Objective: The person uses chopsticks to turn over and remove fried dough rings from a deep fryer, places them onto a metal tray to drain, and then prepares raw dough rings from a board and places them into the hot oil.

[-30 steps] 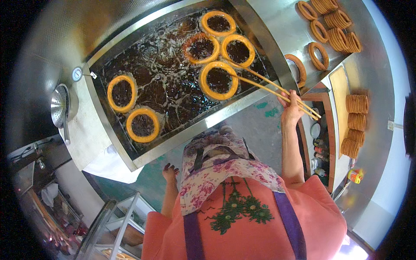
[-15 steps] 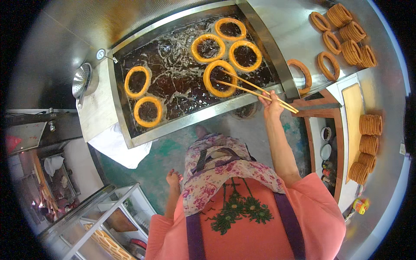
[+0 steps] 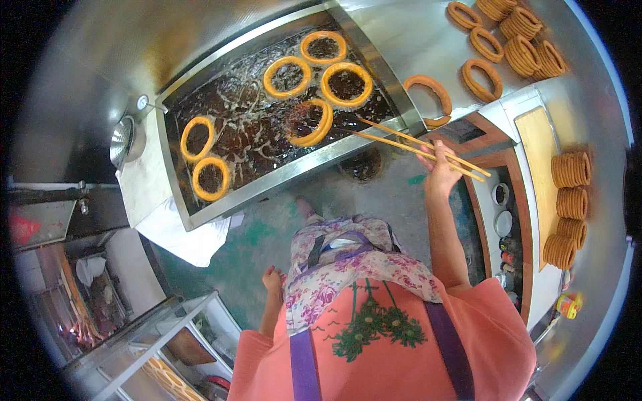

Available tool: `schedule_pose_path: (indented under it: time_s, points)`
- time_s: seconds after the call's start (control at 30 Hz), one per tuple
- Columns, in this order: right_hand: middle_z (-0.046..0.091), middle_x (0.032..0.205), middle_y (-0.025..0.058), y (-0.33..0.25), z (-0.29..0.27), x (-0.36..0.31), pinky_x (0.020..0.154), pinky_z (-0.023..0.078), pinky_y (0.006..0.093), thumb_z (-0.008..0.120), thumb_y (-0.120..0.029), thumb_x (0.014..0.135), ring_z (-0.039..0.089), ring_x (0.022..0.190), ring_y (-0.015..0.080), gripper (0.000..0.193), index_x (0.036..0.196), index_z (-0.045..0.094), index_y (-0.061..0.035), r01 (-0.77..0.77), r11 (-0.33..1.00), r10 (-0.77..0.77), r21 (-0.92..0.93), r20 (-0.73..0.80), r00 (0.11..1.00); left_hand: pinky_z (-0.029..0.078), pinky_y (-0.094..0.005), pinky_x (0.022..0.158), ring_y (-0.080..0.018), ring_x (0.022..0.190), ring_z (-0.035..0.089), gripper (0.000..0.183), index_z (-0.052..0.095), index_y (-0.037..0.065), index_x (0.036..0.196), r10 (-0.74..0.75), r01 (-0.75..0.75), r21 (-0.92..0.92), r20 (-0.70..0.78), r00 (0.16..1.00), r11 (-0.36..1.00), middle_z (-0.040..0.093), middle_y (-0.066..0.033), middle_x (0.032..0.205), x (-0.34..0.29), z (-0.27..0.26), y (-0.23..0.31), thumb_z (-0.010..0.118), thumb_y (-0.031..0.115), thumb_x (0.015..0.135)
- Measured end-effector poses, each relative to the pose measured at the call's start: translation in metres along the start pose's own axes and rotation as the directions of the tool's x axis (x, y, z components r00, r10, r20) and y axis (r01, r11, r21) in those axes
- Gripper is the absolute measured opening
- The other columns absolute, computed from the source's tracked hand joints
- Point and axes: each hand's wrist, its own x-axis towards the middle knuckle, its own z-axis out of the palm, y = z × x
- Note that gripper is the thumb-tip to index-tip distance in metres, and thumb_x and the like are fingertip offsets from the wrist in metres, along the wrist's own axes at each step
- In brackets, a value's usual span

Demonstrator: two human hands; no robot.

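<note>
My right hand is closed round a pair of long wooden chopsticks. Their tips are spread, over the near right part of a fryer of dark oil, just right of a golden dough ring. That ring sits tilted, its left side dipped under the bubbling oil; I see no contact with the tips. Three more rings float beyond it, among them a thick one. Two others, one of them a slim ring, float at the left end. My left hand hangs low beside the apron, fingers loosely bent and apart, holding nothing.
The fryer's metal rim runs between me and the oil. Browned rings lie and stand in rows on the steel counter at right. More stacked rings stand beside a wooden board. A perforated ladle rests at left.
The chopstick tips have come out of the near ring, and my right hand has moved right and nearer me. That ring has tipped, its left side sinking. The whole view has shifted slightly.
</note>
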Motion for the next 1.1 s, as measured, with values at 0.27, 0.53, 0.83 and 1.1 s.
schedule_pose_path:
  time_s: [0.27,0.53,0.83,1.1]
  points:
    - [0.061,0.089,0.0176,0.020,0.039,0.009,0.063,0.058,0.0367,0.061,-0.014,0.085,0.065,0.077,0.0272,0.022,0.094,0.053,0.0048,0.083,0.990,-0.059,0.116,-0.189,0.980,0.041,-0.0268,0.042,-0.0157,0.050,0.053,0.046,0.049,-0.007,0.119,-0.029,0.037,-0.079,0.098,0.995,0.996,0.061,-0.0137,0.081,0.021,-0.005,0.025,0.053,-0.003,0.073]
    - [0.061,0.085,0.0168,0.119,0.108,0.053,0.060,0.059,0.0373,0.064,-0.009,0.082,0.065,0.073,0.0262,0.019,0.092,0.055,0.0052,-0.037,0.970,0.108,0.239,-0.292,0.950,0.039,-0.0307,0.034,-0.0200,0.045,0.054,0.049,0.039,-0.006,0.123,-0.026,0.030,-0.040,0.092,0.995,0.999,0.057,-0.0171,0.074,0.073,-0.021,0.083,0.049,-0.004,0.076]
    - [0.063,0.087,0.0161,0.131,0.078,0.057,0.062,0.059,0.0384,0.059,-0.011,0.086,0.066,0.078,0.0261,0.014,0.091,0.054,0.0009,-0.223,0.830,0.431,0.512,-0.334,0.838,0.042,-0.0324,0.037,-0.0234,0.047,0.055,0.048,0.039,-0.003,0.124,-0.027,0.032,-0.039,0.136,0.990,0.999,0.055,-0.0155,0.073,0.091,-0.032,0.118,0.051,-0.004,0.077]
    - [0.062,0.091,0.0166,0.090,0.008,0.025,0.065,0.058,0.0377,0.057,-0.015,0.088,0.064,0.082,0.0246,0.020,0.097,0.052,0.0021,-0.130,0.853,0.332,0.505,-0.335,0.882,0.047,-0.0337,0.044,-0.0252,0.056,0.061,0.043,0.046,0.001,0.120,0.010,-0.026,0.115,0.143,0.990,0.993,0.060,-0.0171,0.085,0.065,-0.017,0.094,0.053,-0.002,0.078]
